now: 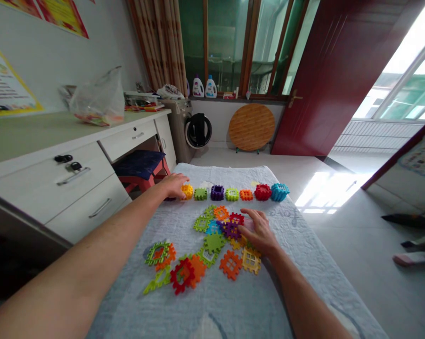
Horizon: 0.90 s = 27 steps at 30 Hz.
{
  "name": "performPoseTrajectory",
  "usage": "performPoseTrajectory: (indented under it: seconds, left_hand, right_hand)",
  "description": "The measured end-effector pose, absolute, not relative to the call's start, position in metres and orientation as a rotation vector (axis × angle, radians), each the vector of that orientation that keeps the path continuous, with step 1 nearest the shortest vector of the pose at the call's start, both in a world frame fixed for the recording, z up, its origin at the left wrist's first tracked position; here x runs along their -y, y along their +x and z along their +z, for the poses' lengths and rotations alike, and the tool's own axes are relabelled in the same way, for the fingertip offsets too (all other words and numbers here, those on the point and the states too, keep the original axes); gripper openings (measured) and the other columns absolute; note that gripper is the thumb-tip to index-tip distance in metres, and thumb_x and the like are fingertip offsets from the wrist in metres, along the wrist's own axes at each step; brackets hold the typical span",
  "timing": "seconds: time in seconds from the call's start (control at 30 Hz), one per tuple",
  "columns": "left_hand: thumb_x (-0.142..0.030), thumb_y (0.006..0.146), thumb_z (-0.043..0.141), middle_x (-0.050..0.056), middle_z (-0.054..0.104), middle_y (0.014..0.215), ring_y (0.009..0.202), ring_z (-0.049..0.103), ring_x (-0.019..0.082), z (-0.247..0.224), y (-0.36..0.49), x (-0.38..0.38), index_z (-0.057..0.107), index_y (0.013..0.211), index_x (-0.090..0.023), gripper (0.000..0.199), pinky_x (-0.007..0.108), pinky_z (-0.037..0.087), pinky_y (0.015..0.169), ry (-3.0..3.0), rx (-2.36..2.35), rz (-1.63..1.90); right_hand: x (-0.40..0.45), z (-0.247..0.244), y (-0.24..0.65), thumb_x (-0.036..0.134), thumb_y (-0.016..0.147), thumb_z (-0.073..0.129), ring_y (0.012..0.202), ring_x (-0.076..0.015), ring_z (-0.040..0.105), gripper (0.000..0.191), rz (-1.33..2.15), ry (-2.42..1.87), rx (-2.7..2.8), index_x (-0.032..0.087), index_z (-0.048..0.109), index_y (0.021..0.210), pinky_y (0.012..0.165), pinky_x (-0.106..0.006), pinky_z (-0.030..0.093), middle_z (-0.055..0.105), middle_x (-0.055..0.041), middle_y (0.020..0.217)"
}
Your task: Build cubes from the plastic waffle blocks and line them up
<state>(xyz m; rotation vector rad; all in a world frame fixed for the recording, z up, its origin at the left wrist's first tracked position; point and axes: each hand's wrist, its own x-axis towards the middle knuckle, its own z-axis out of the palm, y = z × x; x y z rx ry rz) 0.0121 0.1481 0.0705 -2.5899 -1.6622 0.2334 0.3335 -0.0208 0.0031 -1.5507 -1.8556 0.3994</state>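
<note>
At the far left of a row, my left hand [175,185] has its thumb and fingers closed about a yellow stack of interlocking plastic tiles [187,191]. My right hand [260,230] hovers at the right side of a loose pile, fingers apart, its thumb close to a purple tile [231,230]. Red [237,218], orange [221,213] and light-blue tiles [213,227] lie around that purple one. Nearer me are a green tile [214,242], a yellow window tile [251,260], an orange window tile [230,264] and a red frame tile [183,276].
Stacks sorted by colour continue the row: green [200,194], dark purple [217,192], red [262,191] and blue [280,191]. A pale cloth [156,310] covers the table. Left stand a white desk [81,188] and a stool [140,164]; a washing machine [182,127] is behind.
</note>
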Motion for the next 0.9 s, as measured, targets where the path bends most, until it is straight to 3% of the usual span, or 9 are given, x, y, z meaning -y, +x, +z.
performPoseTrajectory:
  seconds: [0.1,0.2,0.37,0.57,0.7,0.8,0.9]
  left_hand:
    - [-0.041,0.062,0.064,0.012,0.052,0.128,0.118,0.046,0.030,0.079,0.020,-0.134,0.053,0.125,-0.017,0.069,0.037,0.033,0.102,-2.610,1.559,0.069]
    - [-0.037,0.070,0.060,0.011,0.054,0.126,0.118,0.046,0.028,0.082,0.036,-0.106,0.054,0.123,-0.016,0.057,0.037,0.031,0.104,-2.687,1.471,-0.138]
    - [-0.021,0.080,0.048,0.006,0.062,0.113,0.107,0.055,0.019,0.061,0.070,-0.057,0.061,0.109,-0.021,0.032,0.030,0.039,0.098,-2.983,1.438,-0.170]
    - [-0.013,0.078,0.048,0.008,0.060,0.119,0.113,0.053,0.020,0.033,0.106,-0.046,0.061,0.112,-0.017,0.037,0.031,0.036,0.103,-2.981,1.465,-0.253]
    - [-0.013,0.078,0.048,0.010,0.059,0.121,0.115,0.051,0.022,0.021,0.120,-0.050,0.059,0.115,-0.017,0.040,0.033,0.036,0.102,-2.912,1.564,-0.258]
    - [-0.010,0.076,0.049,0.009,0.060,0.118,0.113,0.053,0.021,0.013,0.124,-0.050,0.058,0.115,-0.019,0.041,0.033,0.038,0.099,-2.897,1.607,-0.250]
    - [-0.008,0.075,0.050,0.008,0.061,0.117,0.110,0.054,0.020,0.011,0.125,-0.045,0.059,0.112,-0.020,0.040,0.032,0.039,0.098,-2.912,1.589,-0.256]
  right_hand:
    - [0.024,0.008,0.327,0.040,0.072,0.064,0.113,-0.0268,0.045,0.048,0.404,-1.514,2.024,0.029,0.059,0.118,0.097,-0.044,0.030,0.062,-0.0048,0.116]
    - [0.023,0.010,0.326,0.041,0.074,0.064,0.106,-0.0251,0.047,0.038,0.409,-1.484,2.117,0.031,0.063,0.110,0.093,-0.042,0.029,0.065,-0.0027,0.106]
    - [0.021,0.006,0.333,0.032,0.072,0.063,0.091,-0.0212,0.049,0.027,0.358,-1.579,2.083,0.027,0.067,0.098,0.084,-0.035,0.029,0.065,-0.0015,0.085]
    - [0.017,0.001,0.345,0.024,0.066,0.059,0.083,-0.0197,0.050,0.008,0.278,-1.762,1.881,0.021,0.064,0.072,0.077,-0.032,0.030,0.064,-0.0014,0.076]
    - [0.009,-0.002,0.357,0.024,0.067,0.050,0.070,-0.0170,0.052,0.010,0.453,-1.697,1.722,0.020,0.058,0.064,0.066,-0.028,0.034,0.061,-0.0002,0.066]
    - [0.003,-0.005,0.366,0.024,0.066,0.045,0.059,-0.0150,0.050,0.015,0.629,-1.605,1.531,0.019,0.059,0.069,0.056,-0.026,0.035,0.057,0.0008,0.060]
    - [0.001,-0.008,0.371,0.023,0.064,0.045,0.060,-0.0160,0.052,0.032,0.611,-1.655,1.390,0.018,0.062,0.091,0.056,-0.027,0.038,0.058,0.0005,0.064]
